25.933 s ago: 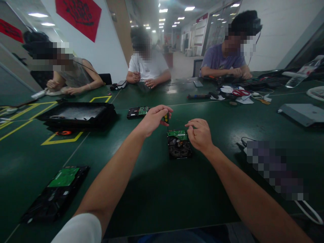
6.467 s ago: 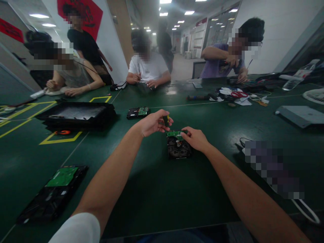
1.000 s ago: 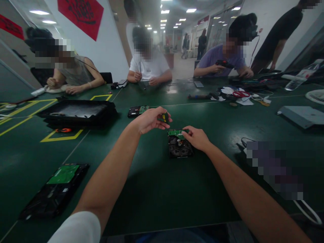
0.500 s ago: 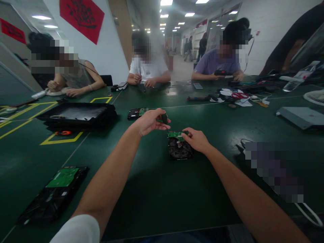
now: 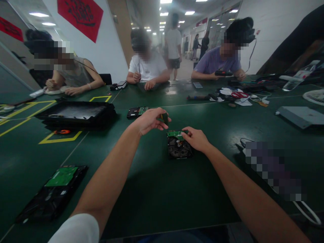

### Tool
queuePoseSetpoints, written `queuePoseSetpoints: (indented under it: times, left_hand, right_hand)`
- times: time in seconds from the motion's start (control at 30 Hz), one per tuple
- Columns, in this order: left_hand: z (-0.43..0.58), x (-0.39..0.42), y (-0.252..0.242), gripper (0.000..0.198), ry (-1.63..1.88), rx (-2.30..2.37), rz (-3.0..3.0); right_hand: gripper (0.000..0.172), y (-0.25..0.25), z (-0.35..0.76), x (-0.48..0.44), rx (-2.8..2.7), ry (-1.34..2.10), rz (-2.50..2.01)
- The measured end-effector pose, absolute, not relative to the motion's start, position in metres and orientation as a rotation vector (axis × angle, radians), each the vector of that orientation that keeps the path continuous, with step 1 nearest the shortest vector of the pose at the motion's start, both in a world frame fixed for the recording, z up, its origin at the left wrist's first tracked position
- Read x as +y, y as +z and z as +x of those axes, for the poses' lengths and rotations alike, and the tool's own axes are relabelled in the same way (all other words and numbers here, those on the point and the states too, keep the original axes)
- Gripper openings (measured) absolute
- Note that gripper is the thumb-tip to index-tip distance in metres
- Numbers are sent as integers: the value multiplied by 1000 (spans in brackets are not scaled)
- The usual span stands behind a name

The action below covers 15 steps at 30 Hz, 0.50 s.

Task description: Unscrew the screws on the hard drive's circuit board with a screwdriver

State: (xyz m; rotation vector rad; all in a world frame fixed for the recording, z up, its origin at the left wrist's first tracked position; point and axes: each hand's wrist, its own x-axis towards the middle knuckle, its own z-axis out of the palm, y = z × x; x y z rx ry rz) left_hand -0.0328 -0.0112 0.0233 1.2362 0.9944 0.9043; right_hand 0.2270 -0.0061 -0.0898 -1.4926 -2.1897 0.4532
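In the head view, a hard drive (image 5: 180,150) lies on the green table in front of me, its green circuit board (image 5: 174,134) at the far end. My left hand (image 5: 152,120) is closed around the dark handle of a small screwdriver (image 5: 164,117), just above the board's far left corner. Too little of the shaft shows to tell whether the tip touches a screw. My right hand (image 5: 196,137) grips the right edge of the hard drive, thumb and fingers at the circuit board.
Another hard drive (image 5: 134,113) lies beyond my left hand; a larger drive with a green board (image 5: 53,194) is at lower left. A black tray (image 5: 76,113) stands at left, a grey metal box (image 5: 301,116) at right. Several people sit across the table.
My left hand stays at the far left corner with the screwdriver, its fingers shifted slightly. My right hand keeps its place. A person now stands in the corridor behind.
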Motion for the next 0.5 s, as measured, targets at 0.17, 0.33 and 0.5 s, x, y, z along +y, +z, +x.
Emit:
queuePoseSetpoints:
  times: [0.17, 0.33, 0.5]
  left_hand:
    - [-33, -11, 23, 26, 886, 992, 1240]
    - [-36, -11, 24, 30, 869, 1005, 1277]
    - [-36, -9, 22, 28, 854, 980, 1227]
  right_hand:
    - [35, -90, 227, -6, -2200, 458, -1483]
    - [34, -91, 227, -5, -2199, 452, -1486]
    - [34, -91, 227, -5, -2193, 472, -1483]
